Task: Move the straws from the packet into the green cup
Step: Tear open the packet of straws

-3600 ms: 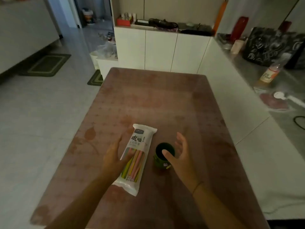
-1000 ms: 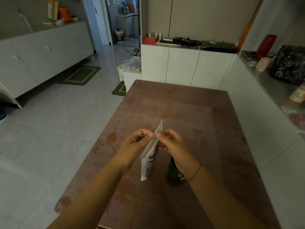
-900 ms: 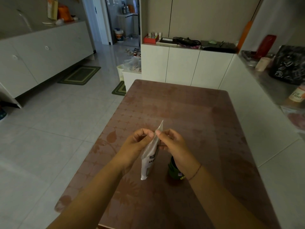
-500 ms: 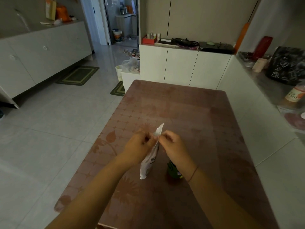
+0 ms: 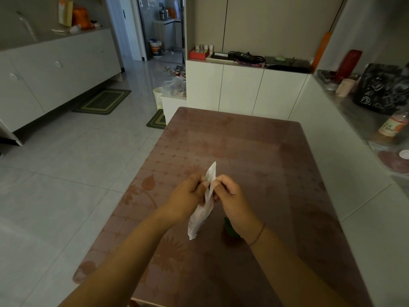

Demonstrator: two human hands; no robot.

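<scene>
Both hands, left (image 5: 188, 197) and right (image 5: 232, 196), pinch the top of the packet (image 5: 202, 209) held upright above the table (image 5: 254, 156); green cup (image 5: 229, 229) sits under the right wrist.

Single head cam, wide-angle, looks forward and down along both forearms. Table (image 5: 243, 140) fills the centre; left hand (image 5: 188, 198) and right hand (image 5: 232, 196) sit close, mid-frame. Floor at left, counter (image 5: 354, 116) at right, cabinets (image 5: 241, 89) far ahead. No second view.
</scene>
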